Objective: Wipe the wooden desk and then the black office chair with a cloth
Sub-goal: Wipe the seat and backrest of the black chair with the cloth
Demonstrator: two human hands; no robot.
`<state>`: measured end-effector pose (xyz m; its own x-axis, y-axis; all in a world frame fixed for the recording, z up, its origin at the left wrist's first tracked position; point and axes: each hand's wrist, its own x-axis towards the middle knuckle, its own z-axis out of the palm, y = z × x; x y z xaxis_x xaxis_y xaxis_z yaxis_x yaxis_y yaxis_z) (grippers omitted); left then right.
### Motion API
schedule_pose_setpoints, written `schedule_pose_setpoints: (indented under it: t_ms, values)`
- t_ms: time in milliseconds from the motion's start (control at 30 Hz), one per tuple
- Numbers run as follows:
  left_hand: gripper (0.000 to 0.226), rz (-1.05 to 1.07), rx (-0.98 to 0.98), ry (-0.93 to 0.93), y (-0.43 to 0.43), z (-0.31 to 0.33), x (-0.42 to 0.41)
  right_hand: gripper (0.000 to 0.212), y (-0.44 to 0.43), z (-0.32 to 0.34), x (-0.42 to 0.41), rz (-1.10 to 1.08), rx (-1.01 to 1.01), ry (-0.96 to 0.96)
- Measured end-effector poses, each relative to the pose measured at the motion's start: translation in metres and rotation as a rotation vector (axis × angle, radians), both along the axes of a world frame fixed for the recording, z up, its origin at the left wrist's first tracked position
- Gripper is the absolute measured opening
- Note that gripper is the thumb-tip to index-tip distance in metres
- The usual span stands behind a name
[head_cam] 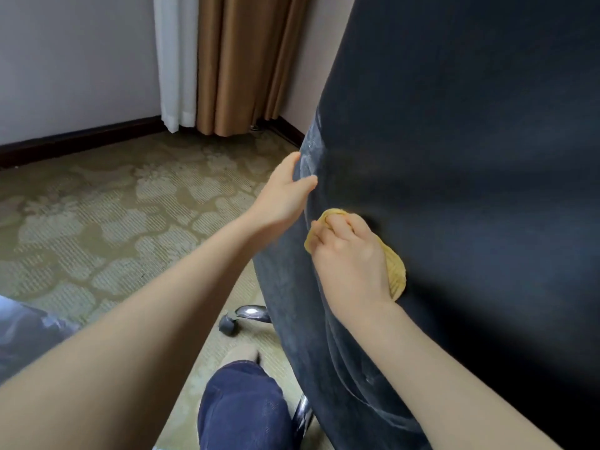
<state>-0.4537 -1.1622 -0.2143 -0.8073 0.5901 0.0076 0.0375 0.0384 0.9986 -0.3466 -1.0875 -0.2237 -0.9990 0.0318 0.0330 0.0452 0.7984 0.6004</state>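
Soft, even light fills the room, moderately bright. The chair back [454,157] is dark and loses detail toward its right side. A pale sheen streaks its left edge, and a faint shadow edges the cloth [396,274] on it. Left of it the curtains [227,60] lean from wide-angle distortion. Below it a chrome leg [253,310] glints.

Both bare forearms are reaching forward from the bottom of the view. The left hand [285,194] is gripping the side edge of the black office chair [470,157], its digits clasping round that edge. The right hand [352,258], lower and just beside it, is pressing a yellow cloth [396,271] against the chair's back, with its fingers curling over the cloth's upper fold.
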Motion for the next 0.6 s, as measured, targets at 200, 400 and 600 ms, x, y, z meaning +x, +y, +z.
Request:
schedule_pose_setpoints:
  t_ms: [200,400,600]
  values:
    - [0.063,-0.101,-0.072,0.004,0.011,0.011,-0.015,0.027,0.001,0.002,0.056,0.041,-0.073,0.056]
    - [0.088,-0.104,-0.134,-0.069,0.001,0.017,-0.012,0.046,0.011,0.003,0.101,0.109,-0.12,0.132]
    - [0.095,-0.141,-0.105,0.01,-0.01,0.022,-0.002,0.031,0.026,0.006,0.146,0.255,-0.185,0.281]
